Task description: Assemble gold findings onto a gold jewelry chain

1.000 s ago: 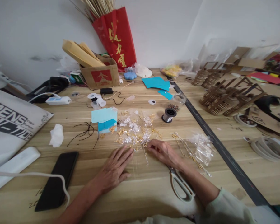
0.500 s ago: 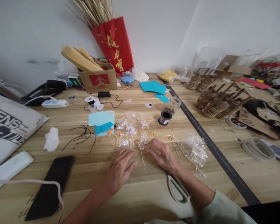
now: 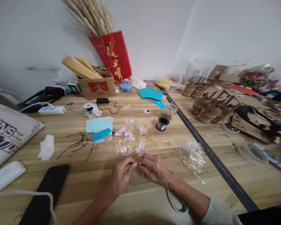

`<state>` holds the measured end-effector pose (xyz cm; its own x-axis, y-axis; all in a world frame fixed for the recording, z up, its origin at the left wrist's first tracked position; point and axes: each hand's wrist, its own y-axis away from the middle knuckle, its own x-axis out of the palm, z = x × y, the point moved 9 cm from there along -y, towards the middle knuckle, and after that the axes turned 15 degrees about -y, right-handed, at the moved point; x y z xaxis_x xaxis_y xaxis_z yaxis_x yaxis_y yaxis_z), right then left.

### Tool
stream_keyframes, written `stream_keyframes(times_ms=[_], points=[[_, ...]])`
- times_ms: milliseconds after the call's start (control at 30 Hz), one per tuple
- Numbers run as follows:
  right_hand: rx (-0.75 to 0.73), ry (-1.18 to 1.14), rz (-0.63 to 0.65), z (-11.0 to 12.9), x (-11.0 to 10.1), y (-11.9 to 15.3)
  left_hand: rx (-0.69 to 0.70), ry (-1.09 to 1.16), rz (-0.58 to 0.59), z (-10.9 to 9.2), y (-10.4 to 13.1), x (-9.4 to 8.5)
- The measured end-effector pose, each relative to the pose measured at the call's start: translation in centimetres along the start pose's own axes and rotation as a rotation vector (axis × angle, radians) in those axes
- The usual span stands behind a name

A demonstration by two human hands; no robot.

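Observation:
My left hand (image 3: 122,175) is closed in a pinch, thumb against fingertips, at the near edge of the bead pile. A thin clear thread trails below it, faintly visible. My right hand (image 3: 155,168) has its fingers closed on a small chain piece with a gold loop (image 3: 140,154) at its top; the chain's tail (image 3: 142,173) shows below the fingers. Just beyond both hands lie gold and silvery beads and charms (image 3: 130,142), partly in clear bags. Under my right forearm are scissors (image 3: 174,201) with pale handles, their blades hidden.
Gold and silver chains (image 3: 184,161) lie right of the hands, beside clear plastic bags (image 3: 194,153). A wire spool (image 3: 162,124) stands farther back. Blue cards (image 3: 99,126), black cord (image 3: 81,143) and a phone (image 3: 46,193) are on the left. Wooden baskets (image 3: 210,107) stand at the right.
My hands have come closer together around the chain. The left thumb and fingers, apart before, are now pinched, and the right fingers cover more of the chain. The view has tilted up slightly.

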<state>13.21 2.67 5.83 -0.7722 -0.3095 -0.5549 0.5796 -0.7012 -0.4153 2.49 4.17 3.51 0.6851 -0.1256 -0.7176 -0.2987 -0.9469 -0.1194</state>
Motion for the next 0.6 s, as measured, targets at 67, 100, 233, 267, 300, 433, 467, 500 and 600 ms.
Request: stream_keyframes(times_ms=[67,100,233,267,300,433,467,500,600], points=[[0.004,-0.008,-0.006,-0.02,0.01,0.01,-0.002,0.017,0.021,0.07,0.08,0.23],[0.005,-0.008,-0.005,-0.06,0.07,0.04,0.006,0.021,0.018,0.07,0.11,0.28],[0.026,0.013,0.01,-0.48,0.45,0.14,0.029,0.007,-0.018,0.43,0.08,0.46],[0.027,0.008,0.012,-0.54,0.51,0.15,0.033,0.001,-0.028,0.54,0.03,0.5],[0.025,-0.002,0.014,-0.56,0.55,0.13,0.037,-0.003,-0.032,0.63,-0.02,0.55],[0.025,-0.027,0.015,-0.51,0.53,0.02,0.039,0.001,-0.024,0.82,-0.06,0.67],[0.026,-0.026,0.013,-0.49,0.5,0.0,0.044,0.002,-0.023,0.79,-0.01,0.64],[0.026,-0.029,0.01,-0.46,0.46,-0.02,0.053,0.003,-0.021,0.72,0.06,0.63],[0.014,-0.05,-0.004,-0.3,0.38,-0.05,0.096,-0.004,-0.023,0.51,0.28,0.66]])
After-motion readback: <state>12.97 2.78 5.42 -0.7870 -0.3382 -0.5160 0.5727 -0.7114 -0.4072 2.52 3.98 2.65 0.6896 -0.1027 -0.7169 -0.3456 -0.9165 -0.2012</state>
